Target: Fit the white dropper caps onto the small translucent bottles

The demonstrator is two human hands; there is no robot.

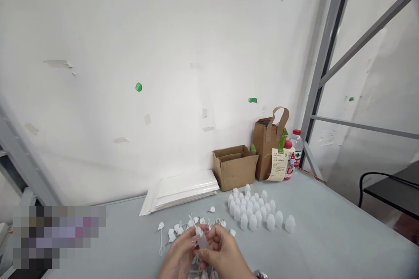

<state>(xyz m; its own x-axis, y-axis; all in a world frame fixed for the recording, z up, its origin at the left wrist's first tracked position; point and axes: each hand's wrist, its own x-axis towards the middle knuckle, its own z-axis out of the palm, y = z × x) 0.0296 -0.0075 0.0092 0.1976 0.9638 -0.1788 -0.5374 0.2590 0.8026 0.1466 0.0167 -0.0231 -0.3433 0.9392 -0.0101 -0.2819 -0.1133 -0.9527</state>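
Left of the cardboard box (238,172) and nearer me, my left hand (181,250) and right hand (227,250) pinch a small translucent piece (203,241) between their fingertips. The upright white pieces (258,218) standing before the box look finished; the loose white parts (172,236), front-left of it, seem still undone. The table (327,235) offers room right-front of the box, bounded by its slanting right edge.

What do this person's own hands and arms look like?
The left hand and right hand wear no gloves, and no sleeves show. At the right wrist a silvery band, perhaps a watch or bracelet, is cut off by the bottom edge.
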